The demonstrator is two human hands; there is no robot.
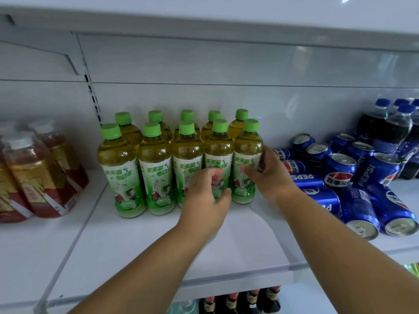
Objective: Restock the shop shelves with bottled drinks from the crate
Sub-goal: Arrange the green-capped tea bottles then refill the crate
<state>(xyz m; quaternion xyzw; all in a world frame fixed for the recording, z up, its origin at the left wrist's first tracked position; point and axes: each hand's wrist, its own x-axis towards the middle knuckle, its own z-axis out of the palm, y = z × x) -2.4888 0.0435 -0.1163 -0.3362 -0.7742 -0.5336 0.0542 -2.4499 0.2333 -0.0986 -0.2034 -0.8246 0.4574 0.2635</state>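
1. We reach both bare arms onto a white metal shop shelf (pixel 158 241), where ten clear plastic green-tea bottles with green screw caps (pixel 156 168) stand upright in two rows of five.
2. Our left hand (pixel 204 198) curls round the lower part of the fourth front bottle (pixel 218 152), thumb and fingers closed on it.
3. Our right hand (pixel 269 171) grasps the rightmost front bottle (pixel 247 152) round its label.
4. The labels read "天天赢 电动车" above a scooter picture.
5. To the right, blue Pepsi cans (pixel 340 177), some marked "百事可乐", lie tumbled beside dark cola bottles with blue caps (pixel 383 130).
6. To the left stand amber drink bottles with white caps (pixel 34 173); their writing is too blurred to read.
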